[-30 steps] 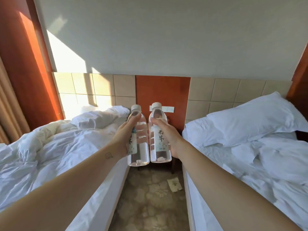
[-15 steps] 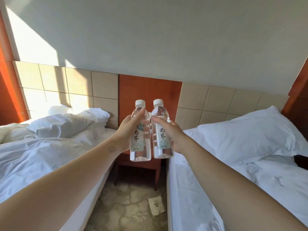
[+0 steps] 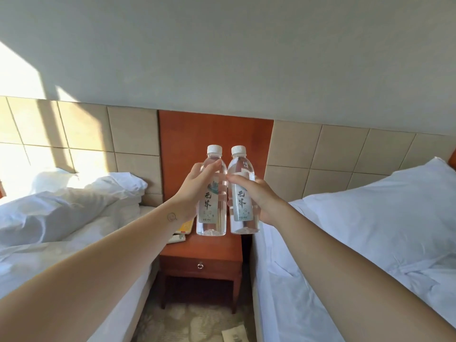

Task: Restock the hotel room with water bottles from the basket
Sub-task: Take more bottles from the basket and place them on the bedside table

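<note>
Two clear water bottles with white caps and pale labels stand upright side by side in the air above a red-brown wooden nightstand [image 3: 204, 250]. My left hand [image 3: 195, 191] grips the left water bottle [image 3: 212, 218] around its upper body. My right hand [image 3: 261, 201] grips the right water bottle [image 3: 243, 208] from the right side. The bottle bottoms hang just over the nightstand top; contact with it cannot be told. No basket is in view.
The nightstand has a drawer with a ring pull [image 3: 200, 266] and carries a yellow card [image 3: 186, 227] and a remote [image 3: 176, 238] at its left. Unmade white beds flank it, left [image 3: 61, 218] and right [image 3: 370, 230]. A paper slip [image 3: 234, 335] lies on the patterned carpet.
The view has closed in on the nightstand, whose top and drawer now show. Both hands with their bottles have come forward over it, still side by side.
</note>
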A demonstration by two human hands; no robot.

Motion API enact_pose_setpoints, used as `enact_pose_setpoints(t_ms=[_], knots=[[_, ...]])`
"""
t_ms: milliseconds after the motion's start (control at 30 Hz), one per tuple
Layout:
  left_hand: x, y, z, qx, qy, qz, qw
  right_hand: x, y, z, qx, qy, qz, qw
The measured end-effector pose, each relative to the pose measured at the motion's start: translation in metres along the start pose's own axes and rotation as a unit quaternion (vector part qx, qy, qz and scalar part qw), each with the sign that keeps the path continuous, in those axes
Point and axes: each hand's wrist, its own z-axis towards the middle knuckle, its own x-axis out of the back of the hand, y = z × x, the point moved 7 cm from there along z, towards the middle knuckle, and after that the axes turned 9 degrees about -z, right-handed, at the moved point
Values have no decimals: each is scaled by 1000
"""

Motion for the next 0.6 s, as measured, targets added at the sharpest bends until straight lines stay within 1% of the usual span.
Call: enact_pose_setpoints(t_ms=[100,200,300,467,600], knots=[[7,2,60,-5,-25,6,1000,4,-9,56,8,6,4,1000],[14,1,115,-3,-44,39,998,9,-11,109,2,29,-3,1000],[19,-5,163,-10,-37,62,997,16,-14,152,-1,48,-13,999],[17,-13,242,-66,-45,110,991,44,-7,230,5,90,-55,994],[20,-28,298,-90,-39,143,985,59,12,295,-20,92,-70,993]])
